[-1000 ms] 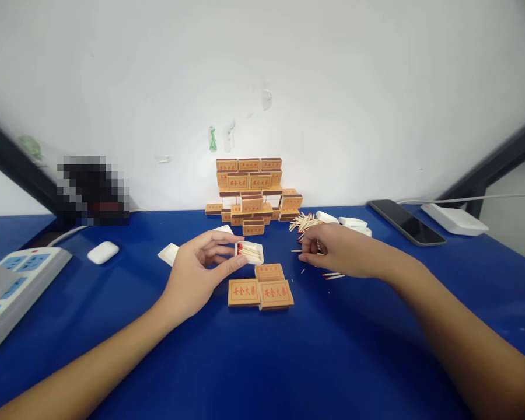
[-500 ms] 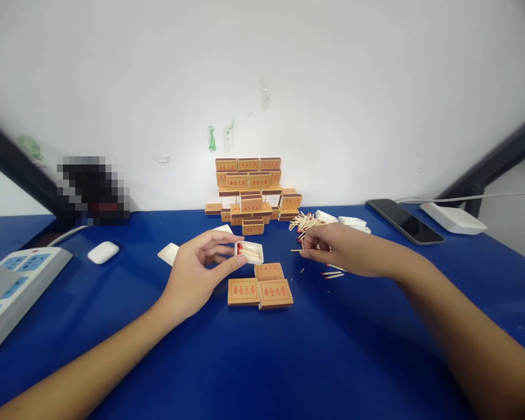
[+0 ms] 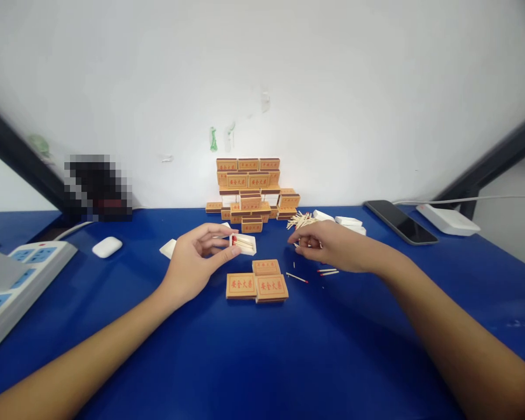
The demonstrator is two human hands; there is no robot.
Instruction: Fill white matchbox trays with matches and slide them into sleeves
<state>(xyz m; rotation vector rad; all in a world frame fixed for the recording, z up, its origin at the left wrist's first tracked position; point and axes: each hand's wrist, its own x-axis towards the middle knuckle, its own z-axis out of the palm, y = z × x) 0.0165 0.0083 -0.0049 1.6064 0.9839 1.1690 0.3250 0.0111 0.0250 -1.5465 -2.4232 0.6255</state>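
Between thumb and fingers, my left hand [image 3: 196,259] holds a white matchbox tray [image 3: 248,247] with several red-tipped matches inside. My right hand [image 3: 321,245] is beside the match pile [image 3: 301,220], its fingers pinched together; a small pale tip shows at them, too little to name. Below the hands lie three closed orange matchboxes [image 3: 272,287] grouped together. A single match [image 3: 297,277] lies right of them, and a few more matches [image 3: 328,272] lie under my right wrist. Behind stands a stack of orange matchboxes [image 3: 249,181] near the wall.
White trays [image 3: 349,221] lie beyond my right hand, another tray [image 3: 168,248] beside my left. A phone [image 3: 400,221] and white box [image 3: 448,220] are at the right. At the left are a white case [image 3: 107,247] and a power strip [image 3: 48,280].
A match now lies loose right of the three boxes, and the one that stuck out from my right fingers no longer shows there. The view has shifted slightly.
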